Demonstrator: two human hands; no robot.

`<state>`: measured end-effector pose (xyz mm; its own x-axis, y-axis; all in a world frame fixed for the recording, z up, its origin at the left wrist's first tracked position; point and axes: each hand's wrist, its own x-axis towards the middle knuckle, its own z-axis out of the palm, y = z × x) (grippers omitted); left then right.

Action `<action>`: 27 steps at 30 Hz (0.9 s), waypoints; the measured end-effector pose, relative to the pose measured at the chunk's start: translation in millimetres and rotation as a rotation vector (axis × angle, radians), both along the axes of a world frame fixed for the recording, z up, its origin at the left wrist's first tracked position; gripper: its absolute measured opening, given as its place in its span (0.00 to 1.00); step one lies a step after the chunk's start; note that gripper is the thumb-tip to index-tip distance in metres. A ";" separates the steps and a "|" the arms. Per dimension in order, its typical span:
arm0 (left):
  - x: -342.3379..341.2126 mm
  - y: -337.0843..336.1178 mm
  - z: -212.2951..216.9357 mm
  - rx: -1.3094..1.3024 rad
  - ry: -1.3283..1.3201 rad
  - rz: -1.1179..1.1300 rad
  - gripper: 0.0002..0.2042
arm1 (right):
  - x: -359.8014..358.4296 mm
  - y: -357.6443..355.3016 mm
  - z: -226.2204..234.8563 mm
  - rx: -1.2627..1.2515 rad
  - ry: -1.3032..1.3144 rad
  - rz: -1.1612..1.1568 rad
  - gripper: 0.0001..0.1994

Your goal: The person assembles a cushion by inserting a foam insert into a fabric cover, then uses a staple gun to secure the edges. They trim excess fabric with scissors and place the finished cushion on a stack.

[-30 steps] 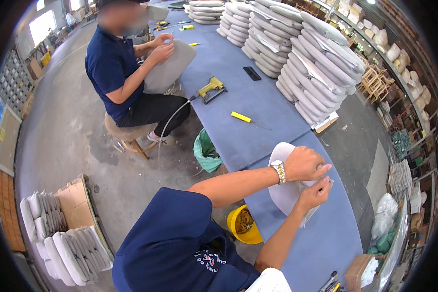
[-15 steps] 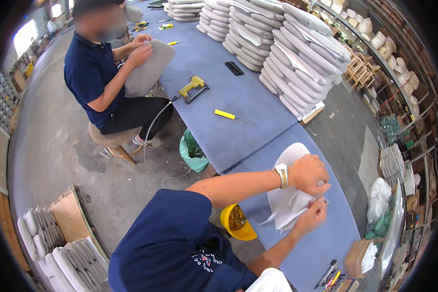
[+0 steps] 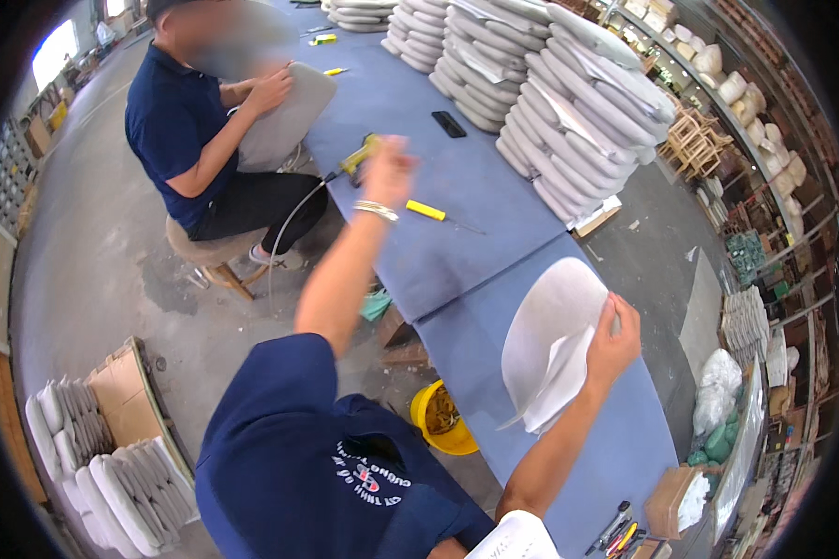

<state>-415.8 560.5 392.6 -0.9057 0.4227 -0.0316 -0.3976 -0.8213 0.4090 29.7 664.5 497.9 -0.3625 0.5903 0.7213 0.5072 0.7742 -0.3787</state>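
My left hand (image 3: 389, 174), blurred by motion, reaches over the far table at the yellow-green staple gun (image 3: 356, 158). The hand covers part of the gun, so I cannot tell whether the fingers are round it. My right hand (image 3: 615, 337) grips the right edge of a light grey seat pad (image 3: 545, 312) on the near table. Loose whitish fabric (image 3: 559, 377) hangs in folds along the pad's lower side. A yellow-handled awl (image 3: 426, 211) with a thin shaft lies on the table to the right of my left hand.
Tall stacks of grey pads (image 3: 578, 121) stand along the table's far side, near a black phone (image 3: 448, 124). At the left sits a co-worker (image 3: 182, 130) holding another grey pad (image 3: 289, 112). A yellow bucket (image 3: 421, 410) stands beside the table; pens and tools (image 3: 615, 531) lie nearest me.
My left hand has left the pad and swung far left to the staple gun. The right hand now holds the pad's edge alone, and the pad has turned slightly.
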 end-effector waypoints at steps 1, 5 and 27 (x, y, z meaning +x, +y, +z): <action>-86.1 -56.0 -28.5 0.044 0.139 0.032 0.15 | -3.7 8.3 2.4 0.020 0.038 0.025 0.07; -131.7 -125.4 -7.9 -0.167 -0.135 0.337 0.46 | 73.8 54.6 -7.4 0.031 0.106 -0.125 0.08; 219.2 -32.4 -103.7 -0.863 0.469 -0.300 0.26 | 66.8 86.1 -7.6 -0.018 0.193 -0.063 0.08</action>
<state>-196.7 528.1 288.9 -0.7660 0.6346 -0.1027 -0.1864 -0.0663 0.9802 96.5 750.6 490.3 -0.1809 0.6204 0.7632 0.4709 0.7359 -0.4866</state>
